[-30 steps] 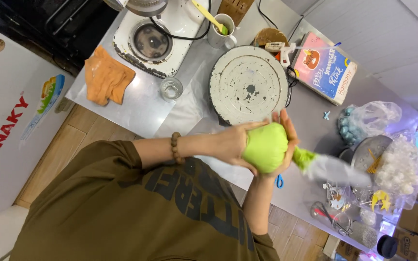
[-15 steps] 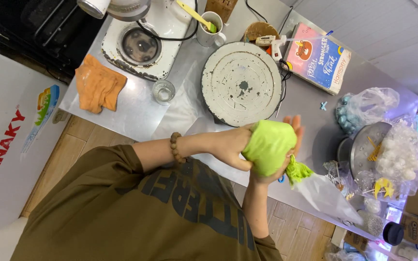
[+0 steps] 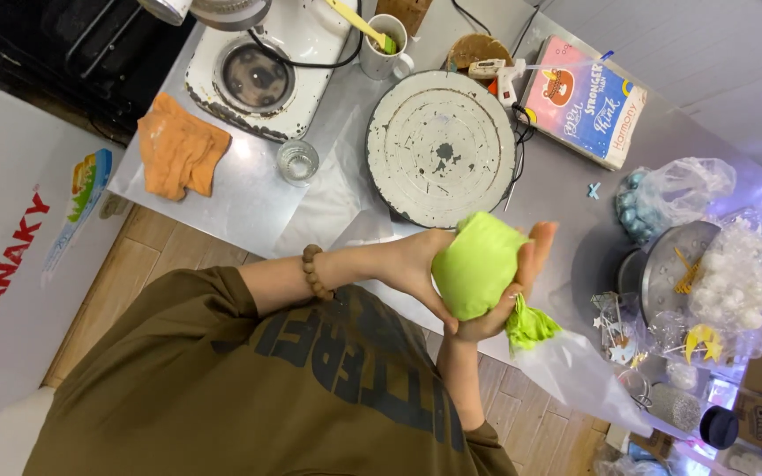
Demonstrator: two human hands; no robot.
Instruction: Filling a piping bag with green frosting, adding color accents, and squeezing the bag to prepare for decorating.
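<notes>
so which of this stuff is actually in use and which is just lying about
In use:
- green piping bag, pressed between both palms
- left hand
- right hand
- clear tail of the bag, hanging below

Lying about:
- white turntable
- orange cloth
- small glass
- mug with spatula
- glue gun
- pink book

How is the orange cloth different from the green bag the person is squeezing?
The orange cloth lies crumpled and flat on the metal counter, untouched; the green bag is plump and held up between the left hand and right hand. The cloth is plain fabric; the bag ends in clear plastic. Both look soft.
</notes>
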